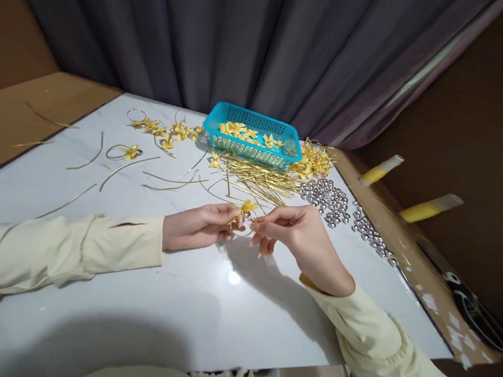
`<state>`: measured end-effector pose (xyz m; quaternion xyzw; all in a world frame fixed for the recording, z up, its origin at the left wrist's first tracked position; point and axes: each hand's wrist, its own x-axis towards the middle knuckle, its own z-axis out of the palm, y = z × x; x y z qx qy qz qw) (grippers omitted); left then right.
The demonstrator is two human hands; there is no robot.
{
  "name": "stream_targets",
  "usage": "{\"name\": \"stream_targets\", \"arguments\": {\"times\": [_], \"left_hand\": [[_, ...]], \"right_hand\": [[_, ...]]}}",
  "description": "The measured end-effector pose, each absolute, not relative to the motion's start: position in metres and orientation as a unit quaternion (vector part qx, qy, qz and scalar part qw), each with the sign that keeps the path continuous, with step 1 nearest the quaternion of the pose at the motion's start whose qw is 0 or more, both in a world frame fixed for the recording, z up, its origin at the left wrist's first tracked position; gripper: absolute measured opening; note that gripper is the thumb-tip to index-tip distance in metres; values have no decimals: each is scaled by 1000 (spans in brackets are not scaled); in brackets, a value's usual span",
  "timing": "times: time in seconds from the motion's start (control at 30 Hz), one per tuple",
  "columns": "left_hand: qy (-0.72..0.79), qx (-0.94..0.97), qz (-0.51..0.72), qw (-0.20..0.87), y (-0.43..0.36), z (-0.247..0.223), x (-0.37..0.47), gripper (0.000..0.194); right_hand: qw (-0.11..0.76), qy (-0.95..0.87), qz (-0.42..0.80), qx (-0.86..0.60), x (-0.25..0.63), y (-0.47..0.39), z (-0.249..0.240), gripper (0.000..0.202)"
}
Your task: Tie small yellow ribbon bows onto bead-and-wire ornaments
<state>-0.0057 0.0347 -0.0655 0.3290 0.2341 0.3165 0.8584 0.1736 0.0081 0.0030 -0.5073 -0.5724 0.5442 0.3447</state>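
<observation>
Between my hands, just above the white tabletop, is a yellow ribbon flower with a silver bead at its centre and a thin gold wire bent into a loop below it. My left hand pinches the flower and wire from the left. With thumb and forefinger, my right hand grips the right side of the wire loop, its other fingers curled loosely beneath. Loose gold wires lie in a heap just beyond my hands, and a pile of silver beads lies to the right.
A blue basket with yellow flowers stands at the back. More flowers are heaped beside it; looped flowers lie on the left among stray wires. Black-handled scissors and two yellow-and-clear tubes are on the brown right-hand edge.
</observation>
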Motion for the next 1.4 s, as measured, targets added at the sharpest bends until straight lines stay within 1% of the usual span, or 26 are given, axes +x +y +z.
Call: {"name": "stream_targets", "arguments": {"times": [0.33,0.5,0.67,0.93,1.07,1.33,1.4], "left_hand": [[232,329,317,859,35,-67,-6,13],[222,320,315,865,35,-67,-7,9],[221,317,311,868,35,-66,-7,10],[211,325,312,868,36,-67,-9,10],[199,325,307,872,36,-66,-9,10],[186,314,308,879,35,-62,-8,11],[186,314,310,878,35,-62,-8,10]], "right_hand": [[339,-568,543,-517,172,7,5,11],[336,-581,536,-512,173,9,3,11],[325,-605,517,-511,175,9,4,10],[315,-623,511,-502,176,10,5,15],[323,-656,466,-498,175,10,1,15],[318,-749,300,-498,175,8,-9,14],[318,-758,274,-498,175,7,-10,14]]}}
